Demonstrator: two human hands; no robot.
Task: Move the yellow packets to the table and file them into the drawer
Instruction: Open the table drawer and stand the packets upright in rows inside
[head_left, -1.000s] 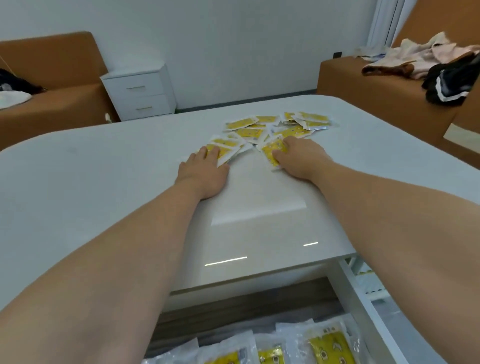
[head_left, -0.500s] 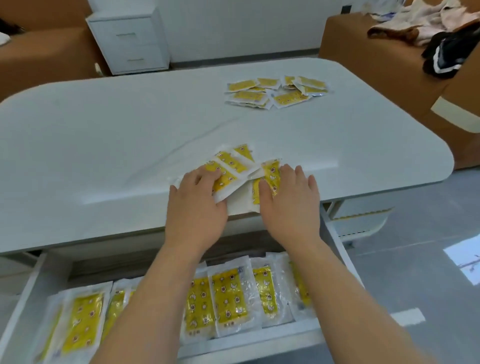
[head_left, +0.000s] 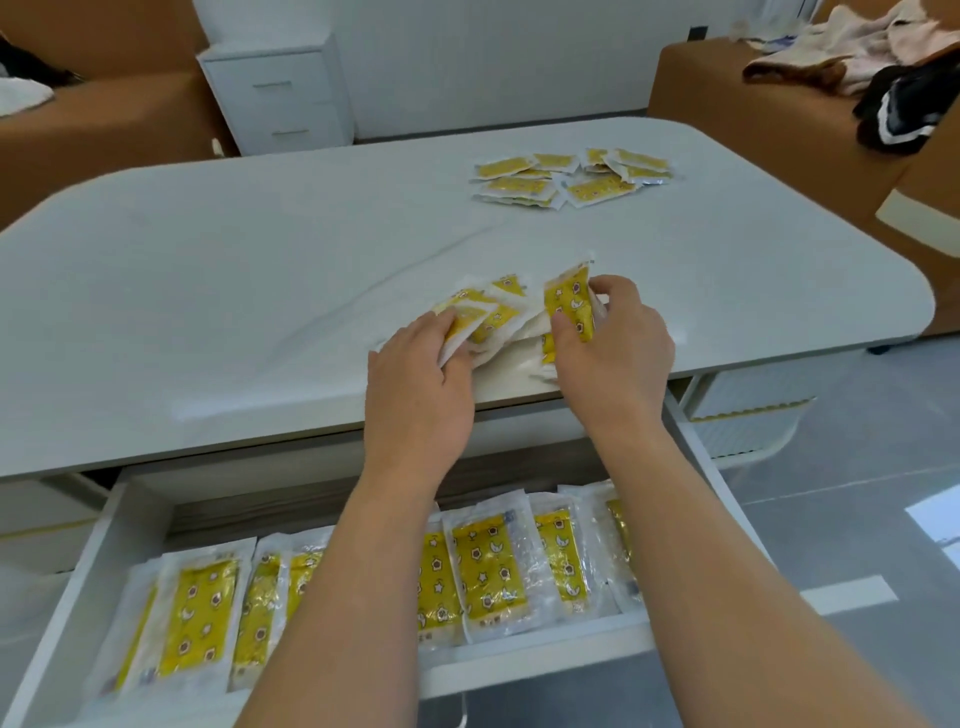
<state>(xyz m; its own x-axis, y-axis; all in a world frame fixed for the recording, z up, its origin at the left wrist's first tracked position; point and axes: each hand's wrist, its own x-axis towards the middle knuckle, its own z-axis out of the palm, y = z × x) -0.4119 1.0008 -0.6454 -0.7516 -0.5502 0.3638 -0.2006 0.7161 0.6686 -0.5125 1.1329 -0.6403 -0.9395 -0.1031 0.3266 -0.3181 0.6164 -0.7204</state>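
Left hand (head_left: 415, 374): in the middle of the frame; its fingers are curled over a fan of small yellow packets (head_left: 470, 319) lying on the table (head_left: 234, 291) near the front edge, and it grips them.
Right hand (head_left: 613, 353): just to the right; thumb and fingers pinch one packet (head_left: 571, 306), which stands almost upright above the table.
Far pile (head_left: 566, 176): more yellow packets lie loose in the upper right part of the table, well apart from both hands.
Drawer (head_left: 98, 566): it is open below the table edge, in the lower part of the frame; a row of filed packets (head_left: 488, 566) in clear wrapping lies side by side inside.
Print: yellow with small stars and moons; the writing is too blurred to read.
Background: a white cabinet (head_left: 280, 93) is at upper left, clothes (head_left: 883, 67) at upper right.
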